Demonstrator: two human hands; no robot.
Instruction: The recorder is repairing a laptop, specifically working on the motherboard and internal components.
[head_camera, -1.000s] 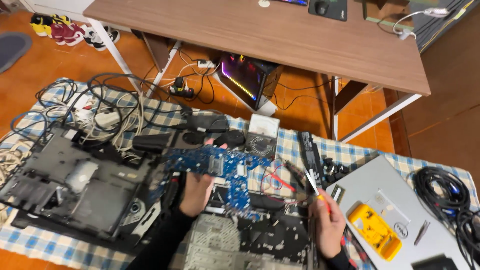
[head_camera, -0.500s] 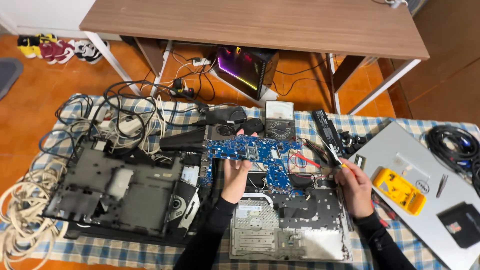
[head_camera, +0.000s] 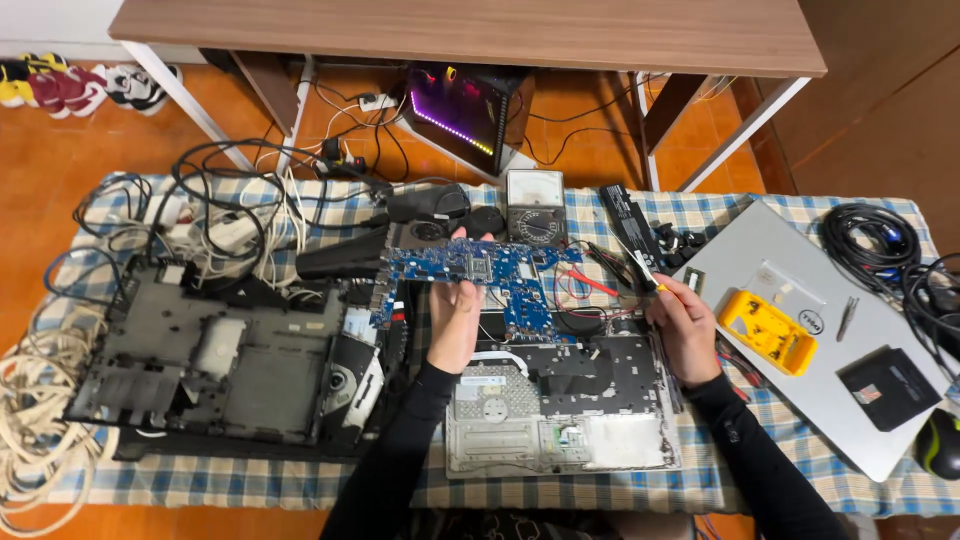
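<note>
My left hand (head_camera: 455, 325) grips the blue motherboard (head_camera: 480, 275) (above the laptop chassis (head_camera: 560, 415)); my right hand (head_camera: 685, 325) pinches a screwdriver (head_camera: 640, 268).

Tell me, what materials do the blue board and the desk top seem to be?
Blue circuit board: probably rigid laminate, slightly glossy blue coating, with small metallic parts on it. Desk top: looks like wood or wood-look laminate, matte brown with faint grain.

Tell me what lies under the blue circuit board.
The left hand holds the blue circuit board above the opened laptop chassis. Red wires and dark chassis parts show at its lower edge; anything directly beneath the board is covered.
</note>
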